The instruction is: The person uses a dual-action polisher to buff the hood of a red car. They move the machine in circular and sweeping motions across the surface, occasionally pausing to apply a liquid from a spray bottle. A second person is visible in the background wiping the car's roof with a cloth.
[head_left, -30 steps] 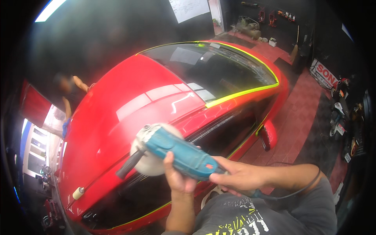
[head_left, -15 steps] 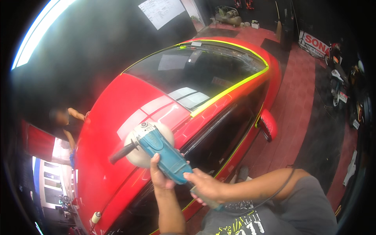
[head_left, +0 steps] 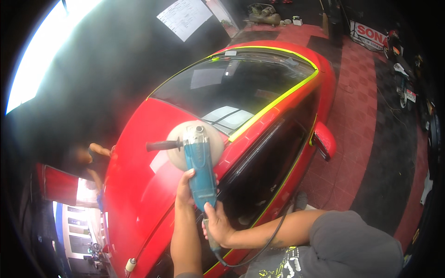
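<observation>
A teal electric polisher [head_left: 200, 173] with a round white pad [head_left: 217, 141] is held over the roof of a red car [head_left: 132, 143], by the windshield's near corner. The black side handle [head_left: 161, 146] sticks out to the left, with no hand on it. My left hand [head_left: 185, 189] is closed around the polisher's body, thumb along its left side. Farther back, my right hand [head_left: 219, 226] grips the rear handle, from which a dark cord [head_left: 273, 241] runs. Whether the pad presses on the paint I cannot tell.
Yellow-green tape [head_left: 273, 104] edges the windshield [head_left: 241, 81]. A side mirror [head_left: 324, 141] juts out on the right. Across the car a person [head_left: 95, 162] rests a hand on its edge. A pale-capped antenna [head_left: 131, 265] stands at the roof's near left. Motorcycles [head_left: 403, 78] stand far right.
The polisher has moved right and slightly forward, toward the windshield corner. It has turned, so its side handle now points nearly straight left. Both hands have kept their hold. The view has shifted slightly.
</observation>
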Tool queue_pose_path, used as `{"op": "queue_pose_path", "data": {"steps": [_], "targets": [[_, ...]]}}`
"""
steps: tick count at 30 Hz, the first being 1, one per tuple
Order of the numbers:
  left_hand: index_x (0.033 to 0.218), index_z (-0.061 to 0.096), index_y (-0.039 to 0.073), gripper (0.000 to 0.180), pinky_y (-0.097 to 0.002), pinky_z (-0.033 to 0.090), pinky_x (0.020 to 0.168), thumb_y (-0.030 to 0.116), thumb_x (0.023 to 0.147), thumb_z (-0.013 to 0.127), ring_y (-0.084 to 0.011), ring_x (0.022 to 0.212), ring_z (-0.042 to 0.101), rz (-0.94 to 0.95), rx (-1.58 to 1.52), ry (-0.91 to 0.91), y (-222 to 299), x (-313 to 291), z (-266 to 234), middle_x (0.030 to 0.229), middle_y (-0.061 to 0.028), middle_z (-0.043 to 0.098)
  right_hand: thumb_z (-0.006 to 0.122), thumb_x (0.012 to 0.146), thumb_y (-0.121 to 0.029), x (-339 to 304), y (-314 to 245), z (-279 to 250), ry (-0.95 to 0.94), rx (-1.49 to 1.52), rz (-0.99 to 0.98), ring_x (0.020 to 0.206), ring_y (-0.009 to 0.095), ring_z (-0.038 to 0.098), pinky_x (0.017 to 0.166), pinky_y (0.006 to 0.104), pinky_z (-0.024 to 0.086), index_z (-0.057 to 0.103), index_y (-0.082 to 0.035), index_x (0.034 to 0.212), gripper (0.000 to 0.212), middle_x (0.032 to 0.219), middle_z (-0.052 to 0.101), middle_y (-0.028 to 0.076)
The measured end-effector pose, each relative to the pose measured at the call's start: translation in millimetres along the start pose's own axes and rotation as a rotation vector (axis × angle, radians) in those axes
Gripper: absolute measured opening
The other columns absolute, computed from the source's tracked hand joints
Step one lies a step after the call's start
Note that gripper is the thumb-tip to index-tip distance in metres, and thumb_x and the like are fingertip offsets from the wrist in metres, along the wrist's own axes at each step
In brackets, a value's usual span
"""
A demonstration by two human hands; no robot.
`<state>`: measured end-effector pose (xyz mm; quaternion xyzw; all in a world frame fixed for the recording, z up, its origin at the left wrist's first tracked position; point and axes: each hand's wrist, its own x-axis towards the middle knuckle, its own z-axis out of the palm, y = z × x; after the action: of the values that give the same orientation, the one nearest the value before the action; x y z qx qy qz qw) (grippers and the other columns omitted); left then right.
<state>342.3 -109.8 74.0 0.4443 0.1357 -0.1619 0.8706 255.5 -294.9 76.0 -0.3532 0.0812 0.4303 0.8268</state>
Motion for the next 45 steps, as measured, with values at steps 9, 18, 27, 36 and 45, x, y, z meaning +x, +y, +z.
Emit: {"op": "queue_pose_path", "data": {"steps": [9, 18, 27, 36, 45], "targets": [[0.144, 0.056, -0.005, 0.08, -0.061, 0.065, 0.093, 0.059, 0.097, 0.068, -0.04, 0.108, 0.076, 0.284, -0.109, 0.002, -18, 58, 28, 0.124, -0.0257, 0.071, 0.05, 0.105, -0.069, 14, -133, -44, -0.063, -0.398, 0.296, 0.062, 0.02, 0.058, 0.055, 0.0407, 0.054, 0.042, -0.013, 0.134, 0.064, 0.084, 0.056, 0.008], [0.147, 0.055, -0.001, 0.079, -0.0612, 0.061, 0.098, 0.059, 0.098, 0.066, -0.0399, 0.119, 0.071, 0.558, -0.274, 0.058, -31, -29, -11, 0.128, -0.0219, 0.069, 0.055, 0.105, -0.071, 22, -103, -4, -0.208, -0.718, 0.292, 0.053, 0.018, 0.057, 0.045, 0.036, 0.048, 0.037, 0.005, 0.148, 0.089, 0.079, 0.058, 0.009], [0.147, 0.055, 0.0, 0.079, -0.0636, 0.06, 0.1, 0.058, 0.096, 0.07, -0.0407, 0.118, 0.072, 0.616, -0.294, 0.055, -47, 8, -1, 0.127, -0.0221, 0.071, 0.054, 0.106, -0.071, 30, -122, -32, -0.171, -0.778, 0.264, 0.053, 0.015, 0.054, 0.046, 0.0349, 0.048, 0.047, -0.002, 0.135, 0.075, 0.078, 0.056, 0.006], [0.147, 0.051, -0.003, 0.081, -0.0603, 0.065, 0.094, 0.056, 0.095, 0.069, -0.0385, 0.106, 0.075, 0.507, -0.289, -0.037, -44, 117, 38, 0.122, -0.0249, 0.07, 0.048, 0.104, -0.08, 38, -188, -78, 0.008, -0.728, 0.304, 0.055, 0.017, 0.056, 0.048, 0.0367, 0.049, 0.048, -0.012, 0.125, 0.071, 0.075, 0.055, 0.006], [0.15, 0.049, 0.001, 0.076, -0.0603, 0.066, 0.092, 0.054, 0.099, 0.067, -0.0387, 0.111, 0.074, 0.615, -0.274, 0.008, -33, 55, 0, 0.125, -0.0246, 0.07, 0.049, 0.106, -0.078, 54, -148, -41, -0.176, -0.749, 0.339, 0.055, 0.014, 0.055, 0.047, 0.0335, 0.05, 0.043, -0.012, 0.14, 0.074, 0.079, 0.055, 0.004]]}}
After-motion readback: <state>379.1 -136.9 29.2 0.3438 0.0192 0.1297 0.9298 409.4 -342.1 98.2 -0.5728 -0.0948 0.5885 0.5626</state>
